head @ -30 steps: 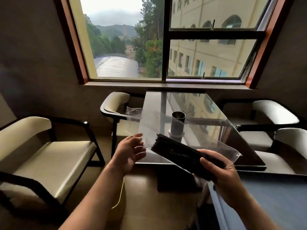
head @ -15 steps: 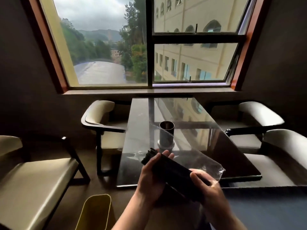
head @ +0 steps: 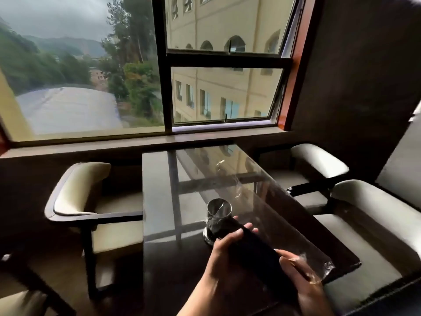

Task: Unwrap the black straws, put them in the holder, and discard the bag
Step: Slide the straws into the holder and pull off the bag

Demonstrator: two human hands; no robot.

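- Left hand (head: 224,256): your fingers (head: 239,232) curl over the top of the bundle of straws, thumb underneath, closed around its forward half.
- Right hand (head: 300,278): your fingers wrap the near end of the same bundle; the frame is blurred here, so the exact fingertip placement is hard to read.
- Straws (head: 255,247): one black bundle, lying at a slant between your two hands, its far end pointing up and left past your left fingertips, just in front of the holder.
- Bag (head: 268,201): clear plastic, loose, spreading up and right from your right fingers over the table; a crumpled corner shows just beyond your right knuckles. Whether it still covers part of the bundle cannot be told.
- Holder (head: 218,208): a metal cup, upright on the table, just beyond your left fingertips, partly hidden by the straw ends.
- Table (head: 159,201): dark and glossy, below both hands.
- Chairs (head: 91,201): cream cushions, dark frames, on either side of the table.
- Window (head: 164,65): well beyond your fingers, behind the table.
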